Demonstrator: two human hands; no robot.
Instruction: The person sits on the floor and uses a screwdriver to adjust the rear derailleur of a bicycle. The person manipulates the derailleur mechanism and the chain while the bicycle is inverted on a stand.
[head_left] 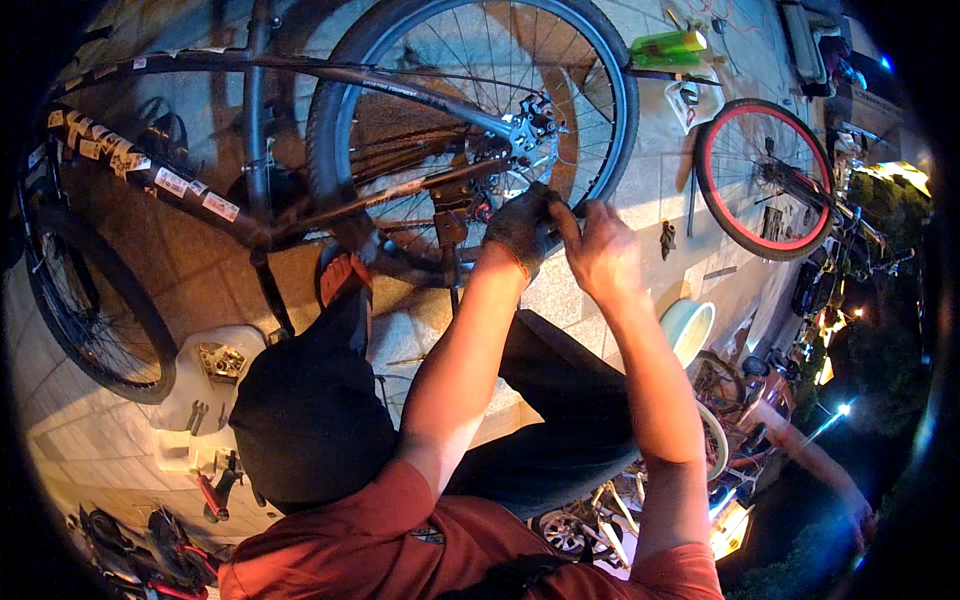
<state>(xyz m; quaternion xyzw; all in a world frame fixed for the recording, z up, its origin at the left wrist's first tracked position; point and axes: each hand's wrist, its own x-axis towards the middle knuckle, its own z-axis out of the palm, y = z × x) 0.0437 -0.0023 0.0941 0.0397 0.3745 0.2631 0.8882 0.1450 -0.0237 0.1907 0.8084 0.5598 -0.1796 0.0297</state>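
Observation:
A dark bicycle frame (pixel 180 180) covered in stickers stands on the paving in front of me, its blue-lit rear wheel (pixel 628 130) at the top centre. The hub (pixel 535 130) shows a metal dropout and brake parts. My left hand (pixel 518 232), in a dark glove, is closed just below the hub, by the wheel's lower rim. Close beside it, my right hand (pixel 603 250) is bare, with curled fingers and the thumb pressed in toward the left hand. Whatever small thing lies between the fingers is hidden.
A loose red-rimmed wheel (pixel 704 165) lies at the right, near a green bottle (pixel 665 45) and a pale round basin (pixel 690 328). At the left are a tray (pixel 180 405) of metal parts and wrenches, and a red-handled tool (pixel 213 497). Parked bicycles stand behind.

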